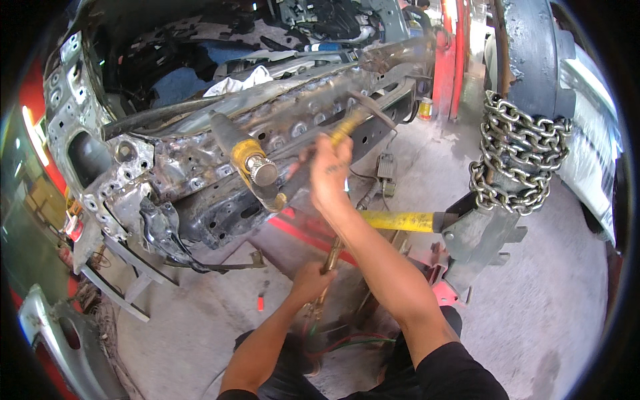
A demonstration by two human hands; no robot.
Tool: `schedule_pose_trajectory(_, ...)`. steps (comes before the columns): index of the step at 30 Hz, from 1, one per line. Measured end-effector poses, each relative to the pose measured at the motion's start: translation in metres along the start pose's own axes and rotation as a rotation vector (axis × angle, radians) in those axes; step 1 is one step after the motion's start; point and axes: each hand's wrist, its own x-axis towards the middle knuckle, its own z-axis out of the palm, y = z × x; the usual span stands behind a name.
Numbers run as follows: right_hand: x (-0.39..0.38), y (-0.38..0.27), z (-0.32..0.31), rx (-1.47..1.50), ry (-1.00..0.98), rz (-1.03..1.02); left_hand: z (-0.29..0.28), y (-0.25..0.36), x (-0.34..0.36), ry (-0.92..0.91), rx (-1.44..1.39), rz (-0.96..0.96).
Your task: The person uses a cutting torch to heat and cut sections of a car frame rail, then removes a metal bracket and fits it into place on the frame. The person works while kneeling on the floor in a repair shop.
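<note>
In the middle, my right hand (331,163) is closed round the yellow handle of a hammer (348,128). The hammer is blurred, its head close to the bare, scorched rear panel (220,157) of a car body; whether it touches the metal I cannot tell. Lower down, my left hand (312,283) grips a brass-coloured gas torch (333,253). The torch slants upward, and its tip is hidden behind my right forearm. Left of my right hand, a yellow pull clamp (248,155) with a knurled round end is fixed to the panel.
A heavy chain (520,157) wraps a dark post on the right. A yellow bar (403,221) reaches toward its base. Red and green hoses (360,342) run by my legs. A grey body part (63,343) lies at lower left, and a small red object (261,303) on the floor.
</note>
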Motion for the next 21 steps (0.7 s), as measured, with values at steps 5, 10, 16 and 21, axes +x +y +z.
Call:
schedule_pose_trajectory(5,0.013,-0.008,0.0,-0.06,-0.166,0.12,0.006,-0.005,0.001,0.007,0.029,0.036)
schedule_pose_trajectory(10,-0.008,0.001,0.016,0.088,0.041,-0.039,0.005,-0.008,-0.002,-0.017,0.018,0.016)
schedule_pose_trajectory(16,0.005,-0.012,0.003,-0.054,-0.17,0.139,0.006,-0.011,-0.002,0.003,0.058,0.063)
schedule_pose_trajectory(21,-0.027,0.013,0.017,0.1,0.033,-0.119,0.016,-0.02,0.001,0.015,-0.035,0.085)
